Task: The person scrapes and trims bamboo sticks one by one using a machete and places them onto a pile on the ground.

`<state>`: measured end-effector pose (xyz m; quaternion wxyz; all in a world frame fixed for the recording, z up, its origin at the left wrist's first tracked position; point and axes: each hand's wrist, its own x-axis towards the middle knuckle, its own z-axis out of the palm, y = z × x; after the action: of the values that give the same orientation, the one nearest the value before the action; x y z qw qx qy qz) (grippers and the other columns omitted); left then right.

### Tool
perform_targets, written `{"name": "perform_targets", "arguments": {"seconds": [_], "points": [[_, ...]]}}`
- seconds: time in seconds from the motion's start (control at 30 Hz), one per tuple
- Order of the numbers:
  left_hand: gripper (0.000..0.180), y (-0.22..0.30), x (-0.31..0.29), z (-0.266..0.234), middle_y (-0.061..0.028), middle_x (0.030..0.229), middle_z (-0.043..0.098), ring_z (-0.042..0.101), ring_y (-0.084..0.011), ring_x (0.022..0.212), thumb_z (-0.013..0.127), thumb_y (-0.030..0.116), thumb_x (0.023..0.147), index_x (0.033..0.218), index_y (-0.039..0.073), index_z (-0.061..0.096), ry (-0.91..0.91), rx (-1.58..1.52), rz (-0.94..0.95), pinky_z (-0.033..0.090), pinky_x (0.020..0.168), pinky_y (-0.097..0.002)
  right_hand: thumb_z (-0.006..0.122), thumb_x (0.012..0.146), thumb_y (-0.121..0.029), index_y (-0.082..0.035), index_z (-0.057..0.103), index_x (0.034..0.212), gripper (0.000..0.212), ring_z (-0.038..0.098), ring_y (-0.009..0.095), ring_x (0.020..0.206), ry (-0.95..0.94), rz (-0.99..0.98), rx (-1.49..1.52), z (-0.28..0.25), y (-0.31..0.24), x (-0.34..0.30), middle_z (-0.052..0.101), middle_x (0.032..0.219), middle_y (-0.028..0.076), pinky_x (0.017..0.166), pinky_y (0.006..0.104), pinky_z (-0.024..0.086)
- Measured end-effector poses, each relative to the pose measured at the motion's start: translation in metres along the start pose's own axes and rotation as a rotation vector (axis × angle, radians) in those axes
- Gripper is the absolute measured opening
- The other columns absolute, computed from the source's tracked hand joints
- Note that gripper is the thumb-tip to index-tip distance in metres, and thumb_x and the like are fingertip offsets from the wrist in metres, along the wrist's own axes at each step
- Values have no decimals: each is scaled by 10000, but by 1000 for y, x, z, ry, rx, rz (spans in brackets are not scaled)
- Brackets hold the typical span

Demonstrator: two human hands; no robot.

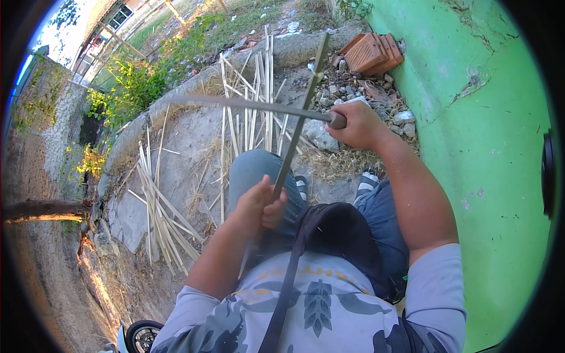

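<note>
Knife [265,107] gripped by handle in right hand [360,125]. Strip [321,54] gripped low in left hand [258,203], slanted up and forward. Strip crossed by knife; contact can't be told. Pale slats [162,219] scattered on ground [187,146].

Outdoor yard [182,159]: green wall [488,176], rubble [344,88], shrubs [132,82].

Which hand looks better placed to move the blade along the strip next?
Probably the right hand: it grips the handle of the long blade, which crosses the greenish strip in view. The left hand holds that strip lower down, seeming better suited to steadying it.
</note>
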<state>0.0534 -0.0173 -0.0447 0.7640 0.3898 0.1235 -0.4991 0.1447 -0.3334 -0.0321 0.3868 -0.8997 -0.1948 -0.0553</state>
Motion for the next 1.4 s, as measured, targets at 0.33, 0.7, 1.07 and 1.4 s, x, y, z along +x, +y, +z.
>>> {"name": "perform_targets", "arguments": {"seconds": [0.33, 0.7, 1.07, 1.4], "points": [[443, -6, -2, -4, 19, 634, 365, 310, -89, 473, 390, 467, 1058, 759, 147, 457, -108, 57, 170, 295, 406, -246, 765, 697, -201, -82, 688, 819, 187, 639, 378, 686, -34, -123, -152, -11, -18, -6, 651, 716, 149, 621, 443, 506], [391, -30, 14, 6, 32, 679, 333, 285, -81, 513, 340, 486, 1076, 873, 156, 393, 145, 336, 189, 251, 452, -246, 720, 729, -295, -142, 699, 807, 173, 695, 350, 765, -164, -52, -382, -8, -22, -10, 703, 769, 120, 691, 475, 547], [325, -29, 14, 16, 49, 736, 445, 377, -45, 536, 690, 288, 968, 940, 150, 397, 239, 751, 347, 300, 457, -233, 693, 745, -262, -131, 695, 818, 150, 681, 377, 770, -211, 35, -398, 10, -18, -5, 690, 759, 146, 703, 491, 539], [427, -35, 25, 22, -131, 796, 600, 576, -221, 739, 752, 359, 896, 935, 8, 512, 486, 1155, 334, 486, 690, -372, 677, 770, -260, -125, 714, 822, 150, 689, 372, 795, -284, 124, -481, 8, -17, -5, 705, 800, 151, 734, 488, 549]]}}
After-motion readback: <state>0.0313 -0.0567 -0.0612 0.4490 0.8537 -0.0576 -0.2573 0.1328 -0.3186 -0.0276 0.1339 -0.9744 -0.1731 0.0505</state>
